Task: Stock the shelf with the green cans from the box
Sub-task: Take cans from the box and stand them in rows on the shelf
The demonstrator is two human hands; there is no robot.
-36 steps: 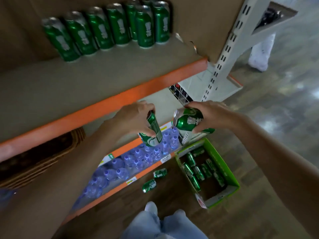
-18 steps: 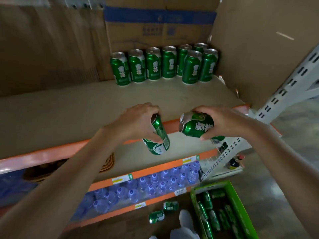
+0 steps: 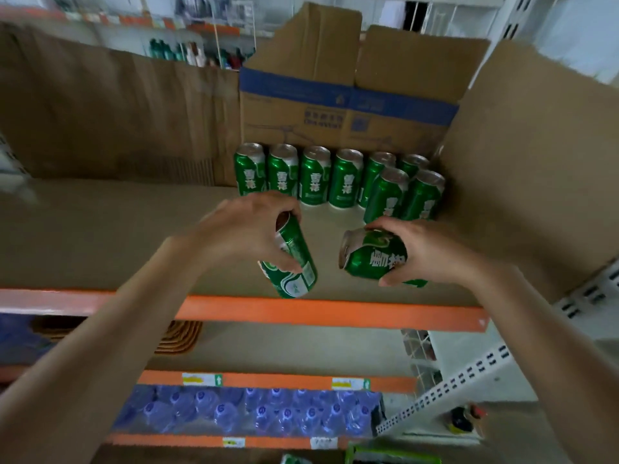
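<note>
Green cans (image 3: 315,175) on the shelf (image 3: 100,236) bear white Chinese characters; both hands' fingers (image 3: 284,262) clasp similar cans.

head cam | looks forward-down | close over shelf (image 3: 100,236) | single view

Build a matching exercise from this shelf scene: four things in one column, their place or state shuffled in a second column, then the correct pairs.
Things
1. can in left hand
2. can in right hand
3. row of cans
4. water bottles

States
A. standing upright at the shelf's back
B. packed on a lower shelf
C. held tilted, top end up
D. held on its side, top pointing left

Pairs: 1-C, 2-D, 3-A, 4-B
</note>
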